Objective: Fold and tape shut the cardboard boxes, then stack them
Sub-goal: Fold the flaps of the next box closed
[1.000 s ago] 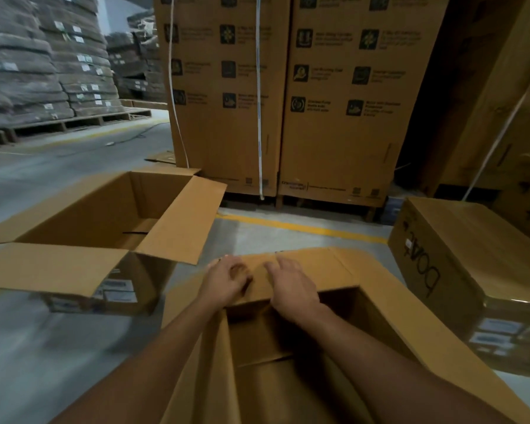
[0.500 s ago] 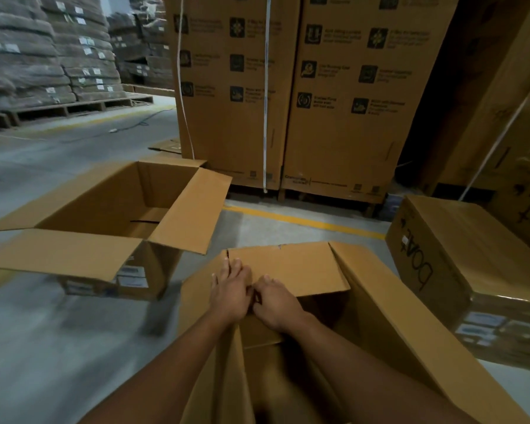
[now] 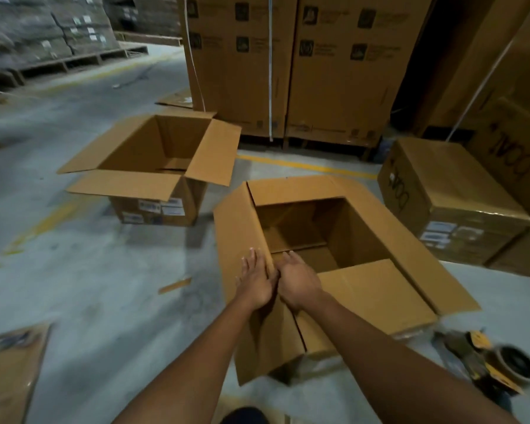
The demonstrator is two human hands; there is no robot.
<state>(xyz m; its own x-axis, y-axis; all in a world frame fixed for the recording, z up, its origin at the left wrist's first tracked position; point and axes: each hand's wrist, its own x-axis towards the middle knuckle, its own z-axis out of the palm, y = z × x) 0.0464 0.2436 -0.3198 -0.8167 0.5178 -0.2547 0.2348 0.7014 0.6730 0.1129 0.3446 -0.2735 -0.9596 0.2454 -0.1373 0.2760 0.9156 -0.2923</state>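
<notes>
An open cardboard box (image 3: 364, 228) stands on the floor in front of me, its four flaps spread outward and its inside bare. My left hand (image 3: 254, 281) lies flat with straight fingers on the outer face of the box's left flap (image 3: 236, 228). Just inside that flap's edge, my right hand (image 3: 297, 281) touches it with extended fingers. A second open box (image 3: 153, 166) sits further away on the left. At the lower right a tape dispenser (image 3: 487, 362) lies on the floor, blurred.
A taped, closed box (image 3: 450, 194) sits at the right, with more cartons behind it. Tall strapped cartons (image 3: 288, 65) on pallets form a wall at the back. A cardboard scrap (image 3: 175, 285) and a flat sheet (image 3: 10, 371) lie on the concrete floor.
Both hands left the flap they pressed in front of me and now meet at the left flap. The view has risen and pulled back, bringing the tape dispenser into sight.
</notes>
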